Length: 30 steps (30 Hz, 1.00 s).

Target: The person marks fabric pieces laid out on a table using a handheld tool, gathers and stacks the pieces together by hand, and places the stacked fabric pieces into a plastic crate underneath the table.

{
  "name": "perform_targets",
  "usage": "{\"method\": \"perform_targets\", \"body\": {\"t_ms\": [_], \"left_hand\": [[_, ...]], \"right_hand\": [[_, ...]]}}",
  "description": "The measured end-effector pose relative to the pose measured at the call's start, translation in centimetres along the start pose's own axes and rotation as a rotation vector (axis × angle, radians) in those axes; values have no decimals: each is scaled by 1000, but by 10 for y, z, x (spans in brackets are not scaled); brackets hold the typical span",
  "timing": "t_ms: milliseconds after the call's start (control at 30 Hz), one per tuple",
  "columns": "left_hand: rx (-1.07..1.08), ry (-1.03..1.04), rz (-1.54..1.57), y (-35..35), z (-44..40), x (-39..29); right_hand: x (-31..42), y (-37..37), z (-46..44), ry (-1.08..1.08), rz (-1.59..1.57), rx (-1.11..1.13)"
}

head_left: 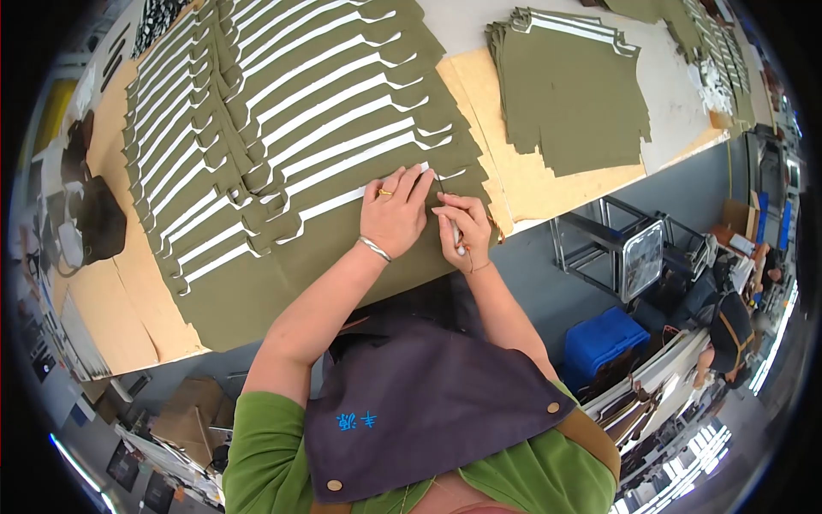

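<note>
Olive fabric pieces [325,244] with white strips lie overlapped in two columns on the table. My left hand [396,208] rests on the nearest white strip [334,204] of the right column, fingers stretched out and a ring on one. Just to its right, my right hand [463,231] is closed round a thin tool with a pale handle [457,236]; its dark tip points at the strip's right end by my left fingertips. Much of the tool is hidden by my fingers.
A stack of olive pieces [574,103] lies at the table's right. A dark bag [104,218] sits at the left edge. Beyond the front edge are a metal-framed stool [640,259], a blue bin [604,341] and, farther right, another person [728,334].
</note>
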<state>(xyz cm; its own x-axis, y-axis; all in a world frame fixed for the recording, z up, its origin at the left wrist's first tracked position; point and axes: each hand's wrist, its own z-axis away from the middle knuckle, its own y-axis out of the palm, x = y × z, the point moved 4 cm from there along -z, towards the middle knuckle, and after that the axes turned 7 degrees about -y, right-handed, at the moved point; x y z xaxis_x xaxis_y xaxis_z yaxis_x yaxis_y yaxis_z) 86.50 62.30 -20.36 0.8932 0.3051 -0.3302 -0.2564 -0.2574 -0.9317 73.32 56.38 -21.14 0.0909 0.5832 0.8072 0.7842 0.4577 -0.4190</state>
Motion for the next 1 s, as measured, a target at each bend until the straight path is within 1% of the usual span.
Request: {"method": "perform_targets", "body": {"t_ms": [100,200,233,333,367,467,500,600,700,800,900,1000], "left_hand": [[1,-21,66,-5,-1,0],[45,-113,208,-9,-7,7],[75,-153,264,-9,-7,10],[10,-112,247,-12,-20,21],[-52,-126,232,-15,-27,23],[-53,-53,65,-9,-36,25],[-25,-52,23,-5,-37,26],[2,-41,-1,-6,-39,26],[2,-43,-6,-4,-39,26],[5,-45,-17,-4,-40,26],[16,-64,18,-6,-41,25],[13,-63,21,-5,-41,25]], "right_hand": [[-8,-6,6,56,-115,-23],[-4,-4,-3,127,-288,-199],[-1,-2,-15,133,-290,-231],[-10,10,-35,91,-213,-181],[-13,12,-37,72,-189,-168],[-22,19,-37,39,-116,-123],[-19,19,-39,46,-123,-110],[-17,20,-41,17,-100,-71],[-17,21,-41,-26,-4,-7],[-18,19,-40,5,-100,-71],[-16,21,-45,64,-42,-121],[-17,22,-42,-22,-20,-12]]}}
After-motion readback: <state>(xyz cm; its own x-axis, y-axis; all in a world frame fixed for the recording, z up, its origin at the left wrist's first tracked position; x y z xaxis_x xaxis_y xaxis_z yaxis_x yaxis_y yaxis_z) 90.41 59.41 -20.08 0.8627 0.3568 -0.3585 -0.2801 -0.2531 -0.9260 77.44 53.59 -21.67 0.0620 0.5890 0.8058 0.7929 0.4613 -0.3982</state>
